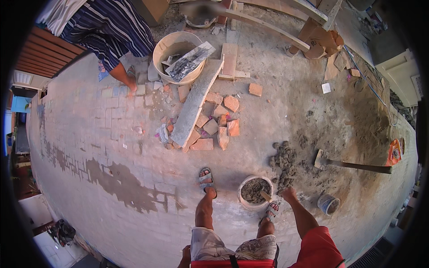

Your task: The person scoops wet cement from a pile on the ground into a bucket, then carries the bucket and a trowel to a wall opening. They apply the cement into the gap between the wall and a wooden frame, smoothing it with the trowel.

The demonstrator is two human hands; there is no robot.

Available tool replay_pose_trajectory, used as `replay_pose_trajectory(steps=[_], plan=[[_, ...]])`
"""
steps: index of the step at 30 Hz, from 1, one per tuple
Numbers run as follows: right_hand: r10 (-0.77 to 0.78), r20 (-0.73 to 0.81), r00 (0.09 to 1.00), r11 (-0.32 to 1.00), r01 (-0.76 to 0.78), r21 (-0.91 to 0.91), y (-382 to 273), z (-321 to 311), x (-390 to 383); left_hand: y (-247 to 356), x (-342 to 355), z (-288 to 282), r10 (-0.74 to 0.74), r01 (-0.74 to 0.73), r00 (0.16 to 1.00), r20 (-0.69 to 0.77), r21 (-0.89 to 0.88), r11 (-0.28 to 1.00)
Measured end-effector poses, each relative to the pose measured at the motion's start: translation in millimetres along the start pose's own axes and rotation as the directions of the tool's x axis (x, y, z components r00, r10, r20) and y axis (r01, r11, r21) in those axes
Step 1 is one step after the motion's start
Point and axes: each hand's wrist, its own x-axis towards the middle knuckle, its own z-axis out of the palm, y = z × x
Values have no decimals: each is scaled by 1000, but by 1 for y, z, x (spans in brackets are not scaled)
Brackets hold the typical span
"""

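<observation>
My right hand [288,194] reaches down at the lower edge of a heap of wet grey mortar [284,161], just right of a white bucket [240,195]. Its fingers look curled in; whatever they may hold is hidden. Grey mortar [254,189] fills much of the bucket, and a light wooden handle [267,196] sticks up at its right side. The bucket stands between my two sandalled feet. My left hand [185,255] hangs low beside my left thigh, with its fingers too unclear to read.
A hoe [353,166] lies right of the mortar, near a small tipped pail [328,204]. Ahead are broken bricks [222,120], a long grey slab [196,107] and a large cream tub [157,58] holding slab pieces. Another person in striped clothing [105,31] stands at the far left.
</observation>
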Motion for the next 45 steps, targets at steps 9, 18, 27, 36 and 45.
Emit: replay_pose_trajectory(steps=[9,18,27,36,45], plan=[[52,264,963,986,-92,139,-50,23,-59,267,44,-208,-16,-89,991,-131,-755,650],[29,245,969,941,-109,319,-123,-142,64,559,137,-181,201,-33,974,106,-810,586],[-334,-80,939,939,339,54,-299,-221,453,847,395,-54,243,23,952,187,-835,550],[-589,63,806,731,565,-382,-451,-255,610,951,548,-15,154,24,988,30,-999,41],[-586,205,784,703,618,-351,-434,-267,619,956,556,1,242,138,960,139,-990,21]])
